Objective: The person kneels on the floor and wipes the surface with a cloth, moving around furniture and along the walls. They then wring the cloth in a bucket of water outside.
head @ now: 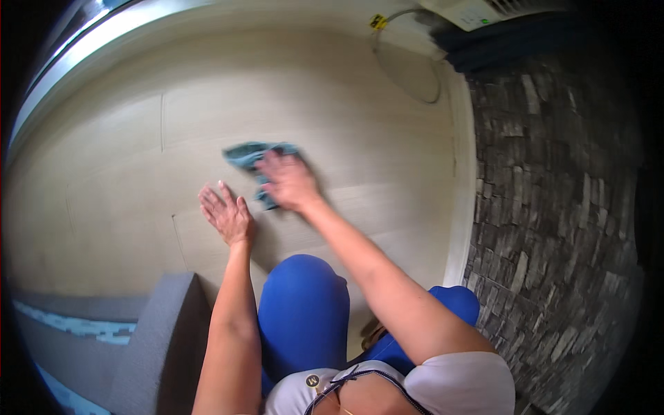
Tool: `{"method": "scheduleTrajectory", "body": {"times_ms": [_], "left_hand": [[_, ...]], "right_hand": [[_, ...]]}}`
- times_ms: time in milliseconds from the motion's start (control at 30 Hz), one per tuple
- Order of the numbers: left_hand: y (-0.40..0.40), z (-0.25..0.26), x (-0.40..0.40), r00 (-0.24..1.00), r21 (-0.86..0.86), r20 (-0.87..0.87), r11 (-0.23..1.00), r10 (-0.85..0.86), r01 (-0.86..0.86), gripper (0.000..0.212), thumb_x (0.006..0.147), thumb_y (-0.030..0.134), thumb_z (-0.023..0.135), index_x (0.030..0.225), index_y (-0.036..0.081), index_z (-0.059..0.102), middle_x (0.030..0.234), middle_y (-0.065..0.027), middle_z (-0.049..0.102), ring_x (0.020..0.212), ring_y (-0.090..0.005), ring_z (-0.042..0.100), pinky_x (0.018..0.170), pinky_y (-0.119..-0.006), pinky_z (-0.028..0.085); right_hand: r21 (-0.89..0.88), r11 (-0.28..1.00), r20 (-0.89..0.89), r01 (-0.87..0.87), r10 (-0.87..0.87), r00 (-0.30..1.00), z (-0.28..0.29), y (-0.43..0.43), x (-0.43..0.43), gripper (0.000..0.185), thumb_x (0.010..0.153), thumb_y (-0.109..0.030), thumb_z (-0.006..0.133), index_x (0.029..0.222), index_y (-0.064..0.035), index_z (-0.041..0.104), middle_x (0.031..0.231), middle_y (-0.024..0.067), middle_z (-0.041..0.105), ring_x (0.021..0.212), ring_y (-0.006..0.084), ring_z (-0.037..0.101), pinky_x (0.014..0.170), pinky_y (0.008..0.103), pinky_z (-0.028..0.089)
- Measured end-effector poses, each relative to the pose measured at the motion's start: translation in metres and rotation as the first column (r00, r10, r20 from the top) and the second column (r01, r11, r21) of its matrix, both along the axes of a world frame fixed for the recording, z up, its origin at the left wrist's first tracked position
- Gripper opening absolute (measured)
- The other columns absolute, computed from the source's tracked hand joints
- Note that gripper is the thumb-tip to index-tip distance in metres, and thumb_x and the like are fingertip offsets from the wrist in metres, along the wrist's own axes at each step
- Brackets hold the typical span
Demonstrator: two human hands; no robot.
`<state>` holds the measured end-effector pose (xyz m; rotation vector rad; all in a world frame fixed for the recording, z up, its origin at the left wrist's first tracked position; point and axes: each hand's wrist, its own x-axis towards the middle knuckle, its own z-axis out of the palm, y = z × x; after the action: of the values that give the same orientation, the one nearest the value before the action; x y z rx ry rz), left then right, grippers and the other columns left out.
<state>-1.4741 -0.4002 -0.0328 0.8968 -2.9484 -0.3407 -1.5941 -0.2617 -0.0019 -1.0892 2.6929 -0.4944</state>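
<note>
A blue-green cloth [248, 154] lies crumpled on the pale floor [353, 150], which is marked by thin plank seams. My right hand [290, 179] presses down on it with the fingers spread over its folds, slightly blurred. Part of the cloth is hidden beneath the palm. Left of the cloth and lower in view, my left hand [227, 213] is empty, palm toward the floor and fingers apart. Whether it touches the floor I cannot tell. Below the hands is my bent knee in blue trousers [305, 306].
A grey upholstered sofa [171, 332] stands at lower left. White baseboard [463, 181] and a dark stone-look wall [519, 207] run along the right. At the top right are a looped cable [438, 88] with a yellow tag [378, 22], a white appliance [461, 13] and dark fabric [508, 44].
</note>
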Motion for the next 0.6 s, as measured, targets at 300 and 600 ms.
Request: {"method": "scheduleTrajectory", "body": {"times_ms": [300,600], "left_hand": [[0.008,0.003,-0.011,0.996,-0.032,0.083,0.999,0.032,-0.029,0.063,0.095,0.041,0.041,0.148,0.014,0.023,0.154,-0.0203,0.012,0.143,-0.0379,0.007,0.115,-0.047,0.006],[0.002,-0.004,-0.006,0.969,0.009,0.243,0.999,-0.043,0.042,0.073,0.091,0.045,0.046,0.15,0.013,0.017,0.155,-0.0199,0.006,0.144,-0.0363,0.0,0.115,-0.046,0.003]], "right_hand": [[0.564,0.645,-0.177,0.516,-0.516,0.838,0.154,0.357,-0.128,0.023,0.087,-0.004,0.045,0.107,-0.0007,0.056,0.104,0.0206,0.061,0.097,0.0374,0.06,0.082,0.0449,0.05],[0.503,0.619,0.021,0.603,-0.706,0.708,0.095,0.427,-0.057,0.062,0.089,-0.046,0.054,0.136,-0.0061,0.047,0.14,0.0244,0.039,0.128,0.0438,0.037,0.107,0.0432,0.032]]}}
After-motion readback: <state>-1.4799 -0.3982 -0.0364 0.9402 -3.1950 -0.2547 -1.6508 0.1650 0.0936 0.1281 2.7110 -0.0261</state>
